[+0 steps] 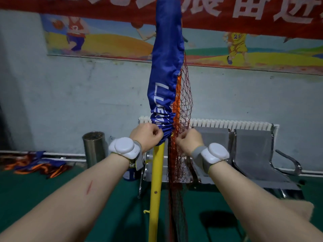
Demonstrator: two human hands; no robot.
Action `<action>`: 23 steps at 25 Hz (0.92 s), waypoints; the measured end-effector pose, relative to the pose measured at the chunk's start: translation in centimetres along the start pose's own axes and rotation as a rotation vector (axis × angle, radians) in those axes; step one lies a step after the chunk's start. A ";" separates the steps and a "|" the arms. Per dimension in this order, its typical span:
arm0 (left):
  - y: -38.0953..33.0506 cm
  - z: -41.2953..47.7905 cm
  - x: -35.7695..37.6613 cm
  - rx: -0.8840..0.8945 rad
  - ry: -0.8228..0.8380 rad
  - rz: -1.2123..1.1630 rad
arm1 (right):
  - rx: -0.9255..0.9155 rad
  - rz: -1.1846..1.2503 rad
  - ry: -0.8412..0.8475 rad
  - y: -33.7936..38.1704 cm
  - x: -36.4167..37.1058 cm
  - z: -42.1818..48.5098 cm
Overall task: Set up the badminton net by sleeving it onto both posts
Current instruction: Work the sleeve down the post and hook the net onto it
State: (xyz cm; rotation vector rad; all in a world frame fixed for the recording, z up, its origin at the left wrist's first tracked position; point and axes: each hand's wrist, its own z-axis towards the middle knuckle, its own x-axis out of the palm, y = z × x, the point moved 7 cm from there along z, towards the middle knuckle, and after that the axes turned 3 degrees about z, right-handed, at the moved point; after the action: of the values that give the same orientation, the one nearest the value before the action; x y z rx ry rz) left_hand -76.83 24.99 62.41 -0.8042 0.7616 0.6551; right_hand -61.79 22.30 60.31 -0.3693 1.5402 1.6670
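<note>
Left hand (147, 135) and right hand (189, 139) fingers clench the bunched hem of the blue net sleeve (166, 81) around the yellow post (157, 173).

A yellow post (157, 180) stands upright on the green floor, its lower length bare, with a small hole in its side and a little yellow hook lower down. Over its upper part sits the net's blue sleeve (166, 67), printed with white lettering and gathered into tight wrinkles at its bottom edge, which ends partway down the post. An orange band (178, 95) runs along the sleeve's right side. From there the dark red mesh (180, 163) hangs bunched in a narrow column just beside the post, reaching toward the floor.
</note>
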 end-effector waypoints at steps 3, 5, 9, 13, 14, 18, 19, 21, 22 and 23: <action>-0.6 -0.8 0.7 -0.024 0.030 0.040 | -0.018 0.022 0.109 -0.3 1.7 0.0; -0.5 -1.0 0.9 -0.040 0.036 0.052 | -0.004 0.064 0.130 0.1 2.7 -0.2; -0.9 -1.2 1.4 -0.034 0.040 0.074 | 0.048 0.092 -0.022 0.3 2.6 -0.1; -0.7 -1.7 2.2 -0.062 0.059 0.093 | 0.072 0.177 -0.047 -0.1 2.7 0.5; -0.9 -1.8 2.4 -0.078 0.059 0.103 | 0.051 0.178 -0.034 -0.3 2.9 0.9; -1.3 -1.4 3.1 -0.138 0.032 0.137 | -0.051 0.117 0.056 -0.8 2.6 2.4; -1.7 -1.2 3.3 -0.155 0.020 0.147 | -0.084 0.118 0.080 -1.0 2.4 2.7; -2.3 -0.8 3.5 -0.181 -0.008 0.149 | -0.146 0.139 0.134 -1.3 2.3 3.6; -2.5 -0.7 3.5 -0.201 -0.022 0.153 | -0.174 0.160 0.162 -1.3 2.2 3.9; -2.5 -0.7 3.4 -0.218 -0.033 0.161 | -0.203 0.186 0.187 -1.0 2.2 4.1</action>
State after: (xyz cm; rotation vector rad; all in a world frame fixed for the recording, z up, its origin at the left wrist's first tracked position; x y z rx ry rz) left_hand -73.26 23.78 60.34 -0.9343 0.7378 0.9056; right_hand -61.14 26.78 58.94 -0.5138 1.5839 1.9901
